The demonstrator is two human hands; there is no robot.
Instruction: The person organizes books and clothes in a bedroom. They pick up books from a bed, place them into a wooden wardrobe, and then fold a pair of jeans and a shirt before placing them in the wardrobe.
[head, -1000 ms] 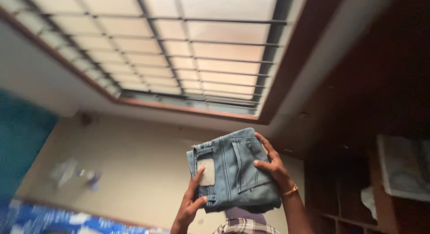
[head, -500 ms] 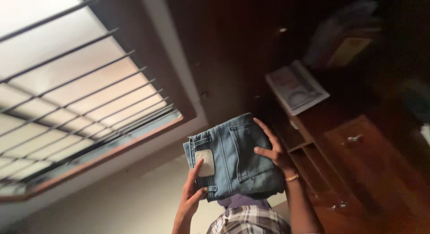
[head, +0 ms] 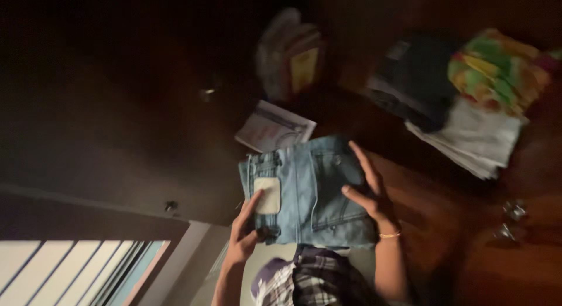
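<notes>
Jeans point(head: 307, 192), folded light-blue denim, sit squeezed between your two hands up in front of a dark wooden cupboard, waistband patch facing you; under them a checked cloth point(head: 316, 279) w/ a purple bit shows at the bottom edge. Your left hand point(head: 244, 233) is clamped on the lower-left corner, thumb over the pale patch, fingers behind; your right hand point(head: 369, 189) lies flat and spread on the back pocket side, a thin bangle on that wrist, pressing rather than curling round. To carry the bundle well, I'd say keep both palms pushing inward so the folds don't slip, hold it level, and support the lower edge w/ the left fingers, since the thick end looks likely to sag. Inside the cupboard, a stack of folded clothes point(head: 468, 136) lies to the right, dark on top of white, w/ a bright green-yellow cloth point(head: 497, 63) beside it; a flat paper packet point(head: 274, 127) sits just behind the jeans, and a pale bag point(head: 290, 54) stands further back. Whole frame is blurred and dim: shelf edges can't be made out, small shiny bits at far right are unclear, and your left fingers behind the denim are hidden
</notes>
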